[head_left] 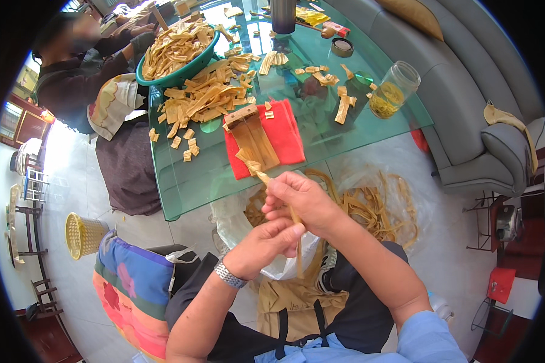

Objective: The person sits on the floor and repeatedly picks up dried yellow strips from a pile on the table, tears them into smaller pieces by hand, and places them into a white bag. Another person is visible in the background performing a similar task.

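Where the tan strip point(257, 170) is slanting: right hand point(300, 199) and left hand point(263, 245) are pinching it.
Folded end: is overlapping, in view, the wooden board point(265, 151).
Board: is resting on red cloth point(290, 130).

Bright light, glare across left floor point(59, 151), reflections on glass table point(184, 187), fisheye-bent edges.

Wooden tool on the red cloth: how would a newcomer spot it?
Start at the glass table, then find the red cloth by its near edge. On that cloth lies the wooden tool, a flat board with a thicker block across its far end. Its darker brown, blocky shape sets it apart from the pale pieces heaped to its left.
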Motion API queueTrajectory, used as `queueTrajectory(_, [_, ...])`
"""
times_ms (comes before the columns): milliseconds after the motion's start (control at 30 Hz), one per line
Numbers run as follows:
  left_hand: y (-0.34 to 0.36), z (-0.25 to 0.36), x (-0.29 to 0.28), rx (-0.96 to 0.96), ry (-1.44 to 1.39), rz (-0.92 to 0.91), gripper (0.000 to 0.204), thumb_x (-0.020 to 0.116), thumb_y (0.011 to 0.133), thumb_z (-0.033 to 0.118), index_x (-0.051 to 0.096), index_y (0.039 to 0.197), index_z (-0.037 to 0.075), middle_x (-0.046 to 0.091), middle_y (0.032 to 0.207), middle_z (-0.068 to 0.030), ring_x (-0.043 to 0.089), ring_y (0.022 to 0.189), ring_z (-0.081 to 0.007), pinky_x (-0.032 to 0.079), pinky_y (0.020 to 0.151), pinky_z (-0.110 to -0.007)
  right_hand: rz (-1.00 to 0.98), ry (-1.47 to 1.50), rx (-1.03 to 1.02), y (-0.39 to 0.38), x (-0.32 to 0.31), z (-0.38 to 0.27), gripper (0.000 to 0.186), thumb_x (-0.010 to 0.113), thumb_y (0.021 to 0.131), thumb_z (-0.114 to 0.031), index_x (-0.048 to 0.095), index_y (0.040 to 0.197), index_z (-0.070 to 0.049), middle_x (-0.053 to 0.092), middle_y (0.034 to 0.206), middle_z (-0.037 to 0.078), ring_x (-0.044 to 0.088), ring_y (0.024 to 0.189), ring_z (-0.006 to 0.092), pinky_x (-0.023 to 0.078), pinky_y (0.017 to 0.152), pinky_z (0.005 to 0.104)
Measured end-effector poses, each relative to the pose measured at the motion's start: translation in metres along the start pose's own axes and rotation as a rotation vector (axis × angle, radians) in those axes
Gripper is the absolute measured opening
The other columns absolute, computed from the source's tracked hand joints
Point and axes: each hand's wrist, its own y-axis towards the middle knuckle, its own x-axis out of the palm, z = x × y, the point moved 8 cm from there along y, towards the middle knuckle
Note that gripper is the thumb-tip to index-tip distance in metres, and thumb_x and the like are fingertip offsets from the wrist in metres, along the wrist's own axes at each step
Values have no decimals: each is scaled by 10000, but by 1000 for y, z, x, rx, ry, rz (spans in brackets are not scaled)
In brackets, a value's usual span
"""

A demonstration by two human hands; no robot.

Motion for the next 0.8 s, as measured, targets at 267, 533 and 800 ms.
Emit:
queueTrajectory(267, [4, -9, -13, 20, -116, 91, 251, 567, 1065, 261, 636, 1086, 21, 665, 1011, -42, 660, 885, -144, 541, 855, -311, -14, -216, 165, 0, 1, 14, 444, 621, 1019, -447, 673, 1002, -6, 658, 915, 34, 591, 828, 100, 502, 753, 277])
queueTrajectory(533, [6, -7, -6, 41, -401, 99, 252, 552, 1063, 220, 584, 1223, 29, 691, 1107, -68, 696, 955, -183, 546, 896, -338, -47, -151, 128, -1, 1, 19, 332, 628, 1032, -375, 642, 964, -51, 630, 867, 7, 581, 764, 66, 493, 667, 248])
queueTrajectory(800, [8, -11, -13, 83, -468, 90, 216, 526, 1056, 236, 540, 1162, 48, 646, 912, -59, 684, 875, -224, 545, 842, -373, 6, -315, 163, 3, -5, 13, 309, 631, 1025, -343, 638, 993, -35, 657, 834, 29, 618, 729, 80, 517, 671, 262])
